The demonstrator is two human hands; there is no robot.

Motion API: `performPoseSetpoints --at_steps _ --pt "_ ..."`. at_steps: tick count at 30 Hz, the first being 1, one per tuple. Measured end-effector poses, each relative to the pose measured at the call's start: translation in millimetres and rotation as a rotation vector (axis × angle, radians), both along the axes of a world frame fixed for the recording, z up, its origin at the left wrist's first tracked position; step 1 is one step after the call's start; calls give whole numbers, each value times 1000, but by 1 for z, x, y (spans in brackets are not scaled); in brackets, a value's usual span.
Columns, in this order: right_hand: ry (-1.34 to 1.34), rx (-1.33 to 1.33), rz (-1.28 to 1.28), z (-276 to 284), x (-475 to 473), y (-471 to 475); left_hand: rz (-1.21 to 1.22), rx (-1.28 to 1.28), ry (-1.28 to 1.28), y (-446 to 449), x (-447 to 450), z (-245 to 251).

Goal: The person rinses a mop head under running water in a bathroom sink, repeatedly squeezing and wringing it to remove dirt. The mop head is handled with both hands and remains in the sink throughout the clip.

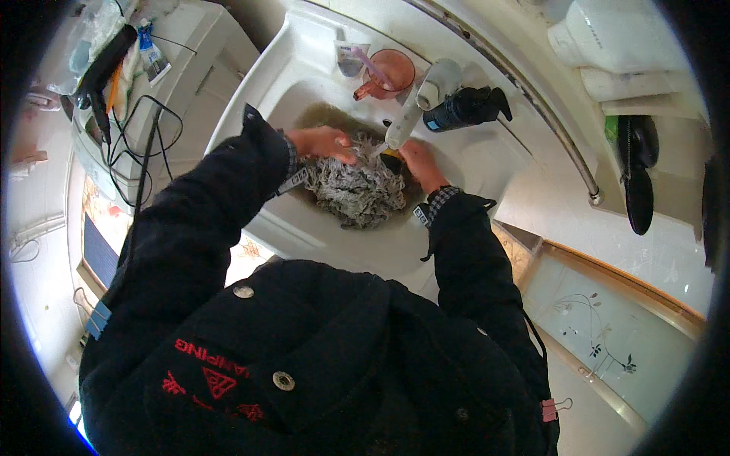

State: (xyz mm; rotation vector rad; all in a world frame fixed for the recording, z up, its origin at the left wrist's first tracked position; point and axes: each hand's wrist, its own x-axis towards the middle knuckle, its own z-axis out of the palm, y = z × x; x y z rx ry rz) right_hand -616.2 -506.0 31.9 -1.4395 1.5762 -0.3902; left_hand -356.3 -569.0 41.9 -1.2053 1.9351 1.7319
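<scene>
A grey mop head (359, 194) of wet, stringy strands lies in murky water in the basin of a white washbasin (479, 165). The faucet (406, 122) hangs over it, with a thin stream of water at its spout. My left hand (324, 143) is at the upper left edge of the strands, fingers apart and bent over them. At the right of the mop head, my right hand (422, 164) is beside a black and yellow part (391, 161); its fingertips are partly hidden by the faucet, so its grip cannot be told.
Behind the basin stand a pink cup (392, 73) with a toothbrush, a tube (350, 58) and a black pump bottle (465, 109). At left, a black hair dryer (108, 71) and its cord lie on a white appliance (197, 34). A metal rail (530, 97) curves along the right.
</scene>
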Motion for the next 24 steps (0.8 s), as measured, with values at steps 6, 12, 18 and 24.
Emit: performPoseSetpoints --at_steps 6,12,18,24 --pt "-401 51 -185 24 51 14 248 -17 403 40 -21 0" --pt "199 -301 230 72 71 87 -55 -521 -51 114 -9 60" --pt "557 -447 176 41 92 135 -85 -838 -163 158 -33 28" --pt "524 -412 255 8 67 89 13 -643 -6 118 -42 -5"
